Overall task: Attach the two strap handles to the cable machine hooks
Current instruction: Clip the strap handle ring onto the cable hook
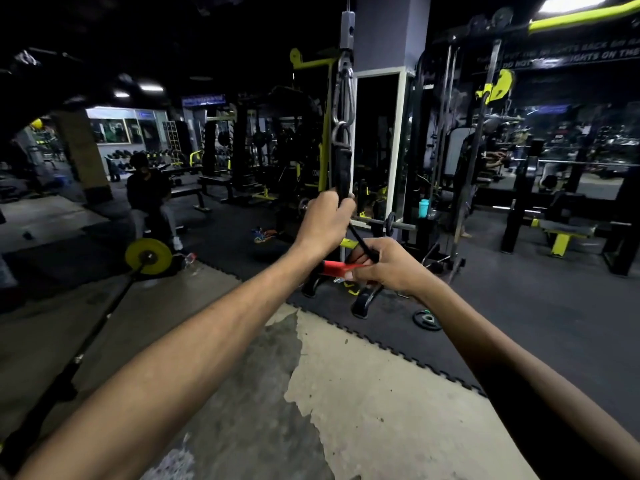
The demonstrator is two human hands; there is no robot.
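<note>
A steel carabiner hook (344, 95) hangs from the cable end block (347, 29) at top centre. A metal ring (341, 133) on a black strap (343, 171) hangs through the hook. My left hand (323, 221) is closed around the black strap just below it. My right hand (388, 266), lower and to the right, grips the red handle (337, 269) of a strap handle, with a black strap end (362, 242) running up from my fingers toward my left hand. Whether a second strap handle is present I cannot tell.
A barbell with a yellow plate (148, 256) lies on the floor at left. A seated person (149, 199) is behind it. A small plate (427, 319) and black machine feet (363, 301) sit below my hands. Benches and racks fill the background.
</note>
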